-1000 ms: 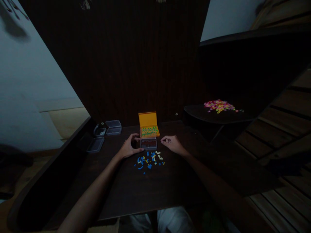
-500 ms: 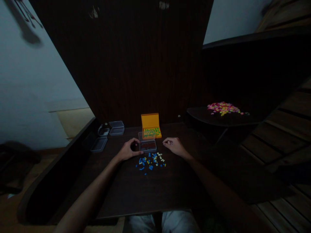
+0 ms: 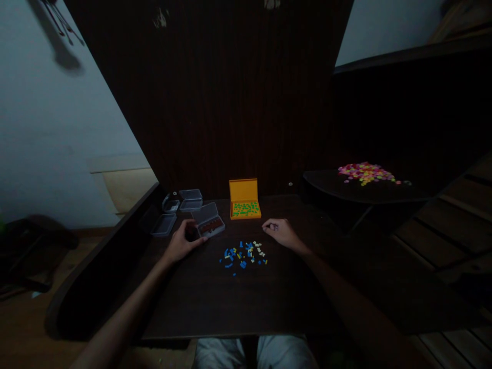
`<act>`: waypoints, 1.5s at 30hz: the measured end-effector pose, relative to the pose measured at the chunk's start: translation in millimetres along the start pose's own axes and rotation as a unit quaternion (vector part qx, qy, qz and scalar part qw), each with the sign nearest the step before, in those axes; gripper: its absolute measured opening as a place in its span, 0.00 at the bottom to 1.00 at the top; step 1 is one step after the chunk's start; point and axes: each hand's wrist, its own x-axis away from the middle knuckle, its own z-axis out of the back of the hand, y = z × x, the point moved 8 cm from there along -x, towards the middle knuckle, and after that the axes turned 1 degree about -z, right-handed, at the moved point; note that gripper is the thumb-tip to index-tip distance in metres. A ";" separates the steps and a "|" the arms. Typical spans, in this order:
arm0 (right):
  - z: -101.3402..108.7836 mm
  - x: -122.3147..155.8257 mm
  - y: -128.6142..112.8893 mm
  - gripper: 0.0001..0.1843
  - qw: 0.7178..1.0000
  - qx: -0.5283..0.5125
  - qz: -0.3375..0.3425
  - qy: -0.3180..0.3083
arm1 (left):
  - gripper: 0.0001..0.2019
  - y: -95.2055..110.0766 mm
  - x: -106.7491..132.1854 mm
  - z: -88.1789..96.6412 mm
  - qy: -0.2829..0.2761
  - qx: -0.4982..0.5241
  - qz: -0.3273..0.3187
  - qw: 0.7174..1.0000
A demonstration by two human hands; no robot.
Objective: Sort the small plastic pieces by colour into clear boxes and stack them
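My left hand [image 3: 183, 241] grips the near left side of a clear plastic box [image 3: 216, 231], thumb in front and fingers behind. The box's lid stands open, and dark reddish-brown pieces [image 3: 212, 224] lie inside it. To the right, my right hand [image 3: 282, 232] is held closed near the tabletop, its fingertips pressed together; whether something small is in them I cannot make out. Between the hands and nearer to me, small blue, yellow and pale toy bricks [image 3: 243, 264] lie scattered. Behind them an open yellow case [image 3: 244, 190] holds many small green pieces [image 3: 246, 208].
Several open clear boxes [image 3: 163, 224] stand along the table's left side, by the raised side panel. A dark upright board [image 3: 230, 102] closes off the back. On a rounded side shelf [image 3: 326, 187] at right lies a heap of pink, red and yellow pieces [image 3: 365, 172].
My left hand has moved the clear box with the brown pieces leftward, away from the front of the yellow case, and the box is now turned at an angle. My right hand stays closed.
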 end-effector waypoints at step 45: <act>-2.6 -0.7 4.9 0.11 0.999 0.050 0.003 -0.011 | 0.32 25.5 -75.1 -59.9 0.108 -0.085 0.122 0.983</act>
